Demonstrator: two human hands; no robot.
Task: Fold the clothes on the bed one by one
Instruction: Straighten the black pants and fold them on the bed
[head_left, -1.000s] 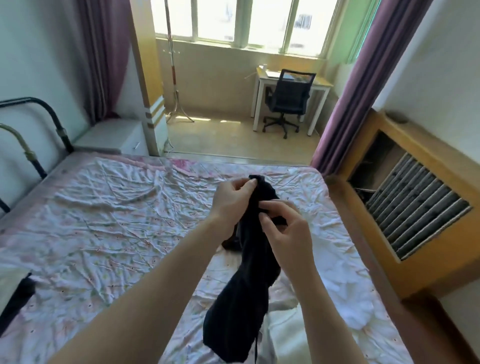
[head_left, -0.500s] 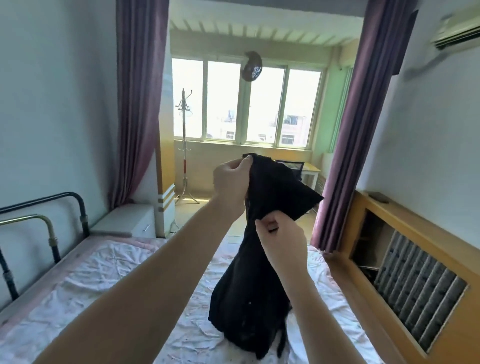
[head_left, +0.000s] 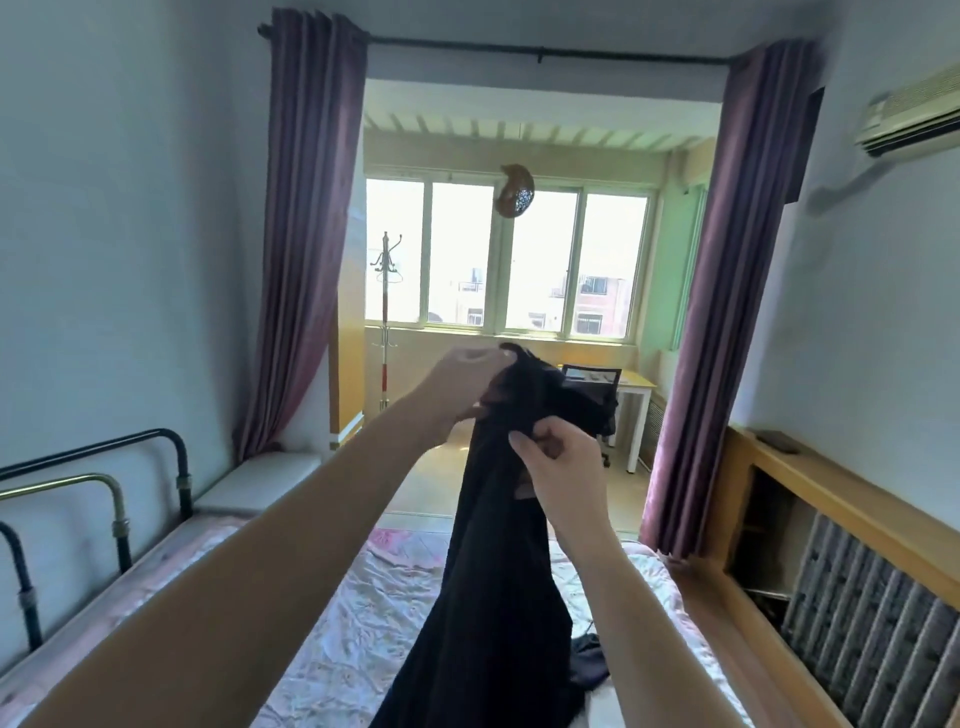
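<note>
1. At the far left a metal bed frame with black and brass-coloured rails stands against the pale wall.
2. Beside it lies the bed, covered with a crumpled pink floral sheet that runs toward the bottom edge of the view.
3. A purple curtain hangs at the left of the opening, and just right of it a coat stand rises in front of the window.
4. The left hand is raised with its fingers curled, pinching the top edge of a black garment at its uppermost corner.
5. The black garment hangs from both hands in the middle of the view, held up above the bed; its lower part widens and drops out of the frame at the bottom, so whether it touches the sheet cannot be told.
6. The right hand sits lower and just right of the left, fingers bent around a fold of the same garment, gripping it.
7. A small dark piece of cloth lies on the sheet just right of the hanging garment.
8. Behind the hands stand a desk and a black office chair.
9. Further right hangs a second purple curtain, then a wooden radiator cover along the right wall, with an air conditioner mounted high above.
</note>
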